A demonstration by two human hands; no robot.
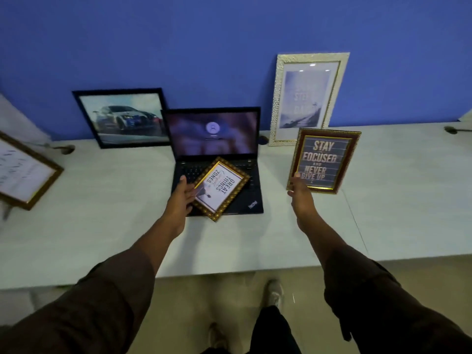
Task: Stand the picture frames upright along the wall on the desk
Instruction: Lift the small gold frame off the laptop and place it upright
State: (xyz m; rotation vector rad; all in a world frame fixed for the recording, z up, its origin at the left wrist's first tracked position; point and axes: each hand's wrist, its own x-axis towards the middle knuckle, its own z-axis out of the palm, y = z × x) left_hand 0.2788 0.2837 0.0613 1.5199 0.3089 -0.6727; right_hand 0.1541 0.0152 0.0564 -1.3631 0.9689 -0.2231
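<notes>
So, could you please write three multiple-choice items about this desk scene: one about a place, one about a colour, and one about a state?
1. Where does the small gold frame with "GREAT THINGS" lie?
A. Flat on the laptop keyboard
B. Against the wall
C. On the floor

2. What colour is the wall behind the desk?
A. White
B. Blue
C. Green

3. In what state is the "STAY FOCUSED" frame?
A. Face down
B. Lifted in the air
C. Standing upright on the desk

Answers:
1 A: the gold frame rests tilted across the keys of the open laptop, with the left hand at its edge.
2 B: the wall is blue.
3 C: the "STAY FOCUSED" frame stands on the desk, the right hand at its lower corner.
</notes>
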